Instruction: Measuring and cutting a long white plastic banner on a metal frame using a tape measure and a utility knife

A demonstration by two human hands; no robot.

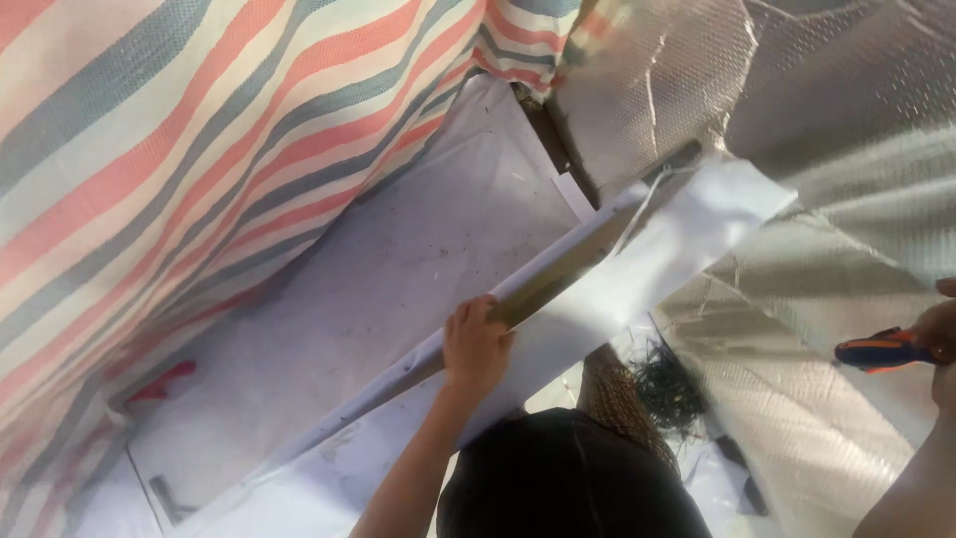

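Note:
My left hand (475, 346) presses down on a long narrow wooden straightedge (558, 274) that lies diagonally across a white sheet (637, 269). At the right edge of the view, my right hand (941, 334) grips an orange and blue utility knife (881, 351), its tip pointing left over silver bubble foil (797, 399). The knife is well apart from the straightedge. The foil sheet rises and folds at the upper right (846, 90).
A striped red, grey and cream tarpaulin (179, 139) fills the left. A white board (398, 289) lies beneath the straightedge. A tangle of dark threads (665, 384) sits near the foil. A red object (159, 384) and a dark strip (167, 498) lie lower left. Dark clothing (568, 478) fills the bottom centre.

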